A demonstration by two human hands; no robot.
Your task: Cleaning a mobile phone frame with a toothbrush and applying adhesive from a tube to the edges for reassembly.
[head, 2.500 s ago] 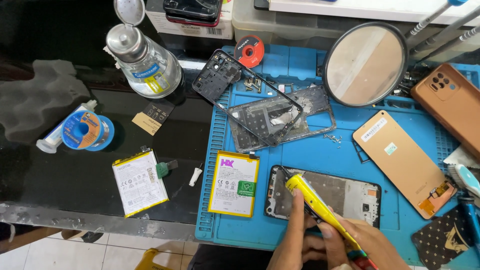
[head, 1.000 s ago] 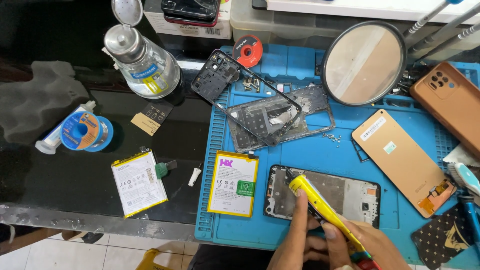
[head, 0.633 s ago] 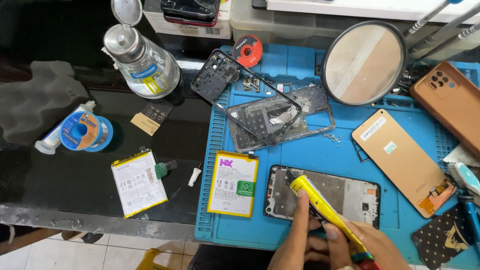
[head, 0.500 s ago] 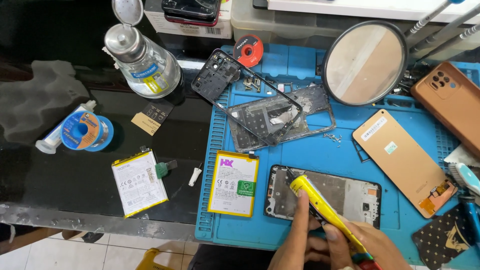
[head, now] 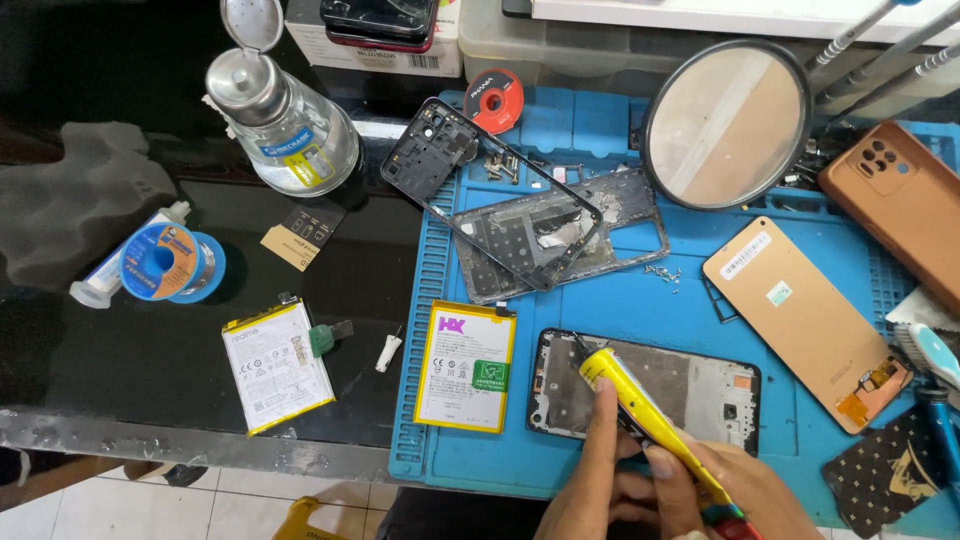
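Both hands grip one yellow glue tube (head: 650,420), left hand (head: 590,490) steadying and right hand (head: 740,490) squeezing, nozzle on the phone frame (head: 700,385) edge.

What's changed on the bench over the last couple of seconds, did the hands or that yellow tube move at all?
Hardly anything. The yellow tube still points its tip at the upper left corner of the open phone frame; the tip has only crept slightly. The left hand keeps a finger on the tube near its tip, and the right hand still grips it lower down. The battery, mirror and other parts lie as before.
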